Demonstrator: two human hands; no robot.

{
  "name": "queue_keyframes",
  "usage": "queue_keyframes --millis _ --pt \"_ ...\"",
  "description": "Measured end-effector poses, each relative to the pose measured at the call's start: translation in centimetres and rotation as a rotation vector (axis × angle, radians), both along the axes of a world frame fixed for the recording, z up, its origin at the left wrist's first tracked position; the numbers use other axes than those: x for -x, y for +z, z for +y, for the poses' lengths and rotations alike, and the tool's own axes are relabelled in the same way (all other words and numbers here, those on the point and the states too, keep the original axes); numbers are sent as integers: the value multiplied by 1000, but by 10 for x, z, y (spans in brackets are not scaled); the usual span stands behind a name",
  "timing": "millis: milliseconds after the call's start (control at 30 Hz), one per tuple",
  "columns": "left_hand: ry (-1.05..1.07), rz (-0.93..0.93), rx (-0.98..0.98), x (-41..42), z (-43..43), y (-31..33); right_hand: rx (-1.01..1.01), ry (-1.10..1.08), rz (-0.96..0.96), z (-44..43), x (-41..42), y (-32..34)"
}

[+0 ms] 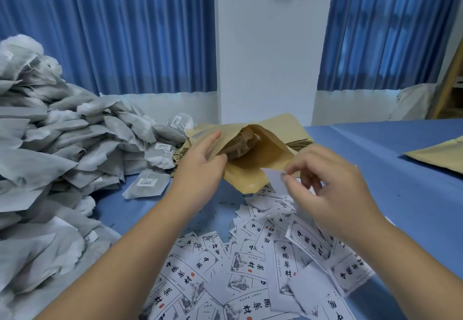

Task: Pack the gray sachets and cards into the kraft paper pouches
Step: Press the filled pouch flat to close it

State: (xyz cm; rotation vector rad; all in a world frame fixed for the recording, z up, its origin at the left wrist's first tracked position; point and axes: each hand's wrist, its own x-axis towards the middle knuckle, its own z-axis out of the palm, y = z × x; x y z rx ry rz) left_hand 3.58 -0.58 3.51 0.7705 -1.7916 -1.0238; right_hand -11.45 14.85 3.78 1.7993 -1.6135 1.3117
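Observation:
A kraft paper pouch (pixel 260 159) lies tilted at the table's middle with its mouth held wide. My left hand (pixel 203 161) grips the pouch's upper lip, thumb at the opening. Inside the mouth shows a brownish sachet (pixel 240 144). My right hand (pixel 325 182) pinches a small white card (pixel 274 178) by its edge, just right of the pouch's lower side. More printed cards (pixel 250 264) lie scattered in a loose heap in front of me. A large mound of gray sachets (pixel 62 149) fills the left side.
A flat stack of kraft pouches (pixel 295 129) lies behind the open one. Another kraft pouch (pixel 438 155) sits at the right edge of the blue table (pixel 388 182). Blue curtains (pixel 125 31) and a white wall stand behind.

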Motion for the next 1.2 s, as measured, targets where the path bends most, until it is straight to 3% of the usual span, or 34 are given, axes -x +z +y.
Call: queue_keyframes --millis 100,200,267,400,600,833,933,1033,1133,1200 --pt "-28 43 -46 3 0 0 182 17 53 0 -17 7" --pt "-62 61 -29 5 2 0 148 -59 162 -14 -28 8" --pt "-68 58 -2 6 2 0 12 -172 220 -28 -32 9" --pt "-61 35 18 6 4 1 -457 -406 342 -65 -34 11" --pt "-54 47 59 6 6 3 -571 -540 392 -103 -39 30" --pt "-66 46 127 4 5 8 -810 -486 332 -107 -42 33" --pt "-68 53 137 2 3 9 -758 -442 344 -94 -46 35" --pt "-61 75 122 0 0 9 -483 -334 390 -71 -43 28" --pt "-64 123 88 0 -1 9 -172 -286 317 -42 -32 21" --pt "-74 141 78 0 1 9 -168 -314 263 -28 -20 12"
